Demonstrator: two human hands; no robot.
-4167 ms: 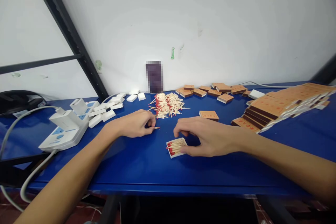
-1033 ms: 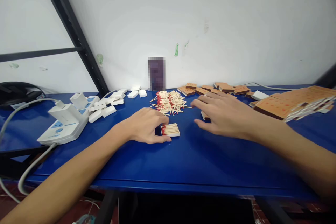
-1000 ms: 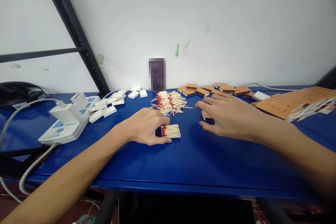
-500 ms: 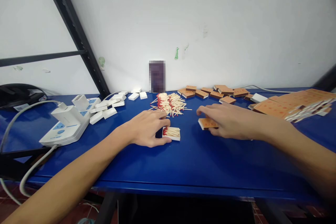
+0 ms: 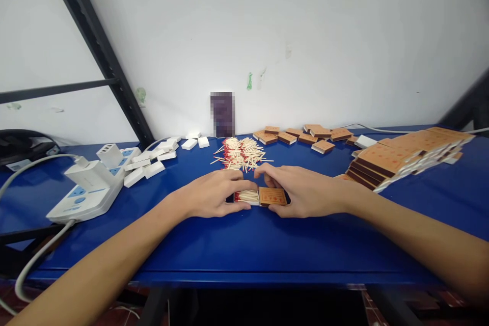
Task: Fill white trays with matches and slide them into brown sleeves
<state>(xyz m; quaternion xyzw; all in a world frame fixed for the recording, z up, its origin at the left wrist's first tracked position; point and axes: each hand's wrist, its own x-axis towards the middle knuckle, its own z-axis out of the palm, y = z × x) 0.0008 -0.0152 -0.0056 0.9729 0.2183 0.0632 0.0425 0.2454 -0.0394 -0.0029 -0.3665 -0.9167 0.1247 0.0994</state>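
On the blue table, a white matchbox tray (image 5: 253,203) filled with red-tipped matches lies between the thumb and fingers of my left hand (image 5: 214,193), which grips it by its long sides. My right hand (image 5: 301,191) holds an orange-brown matchbox sleeve (image 5: 272,196) between thumb and fingers. The sleeve's left end meets the tray's right end, in line with it; whether the tray has entered the sleeve I cannot tell. Just behind both hands lies a heap of loose matches (image 5: 244,153).
White trays (image 5: 155,168) lie at left beside a white power strip (image 5: 110,196) with cables. Filled-looking matchboxes (image 5: 323,146) lie along the wall. Stacked orange-brown sleeves (image 5: 393,158) lean at right. A dark blurred rectangle (image 5: 222,114) stands against the wall.
My right hand has moved left with the sleeve, bringing it up against the end of the tray. My left hand stays around the tray. The view has shifted slightly.
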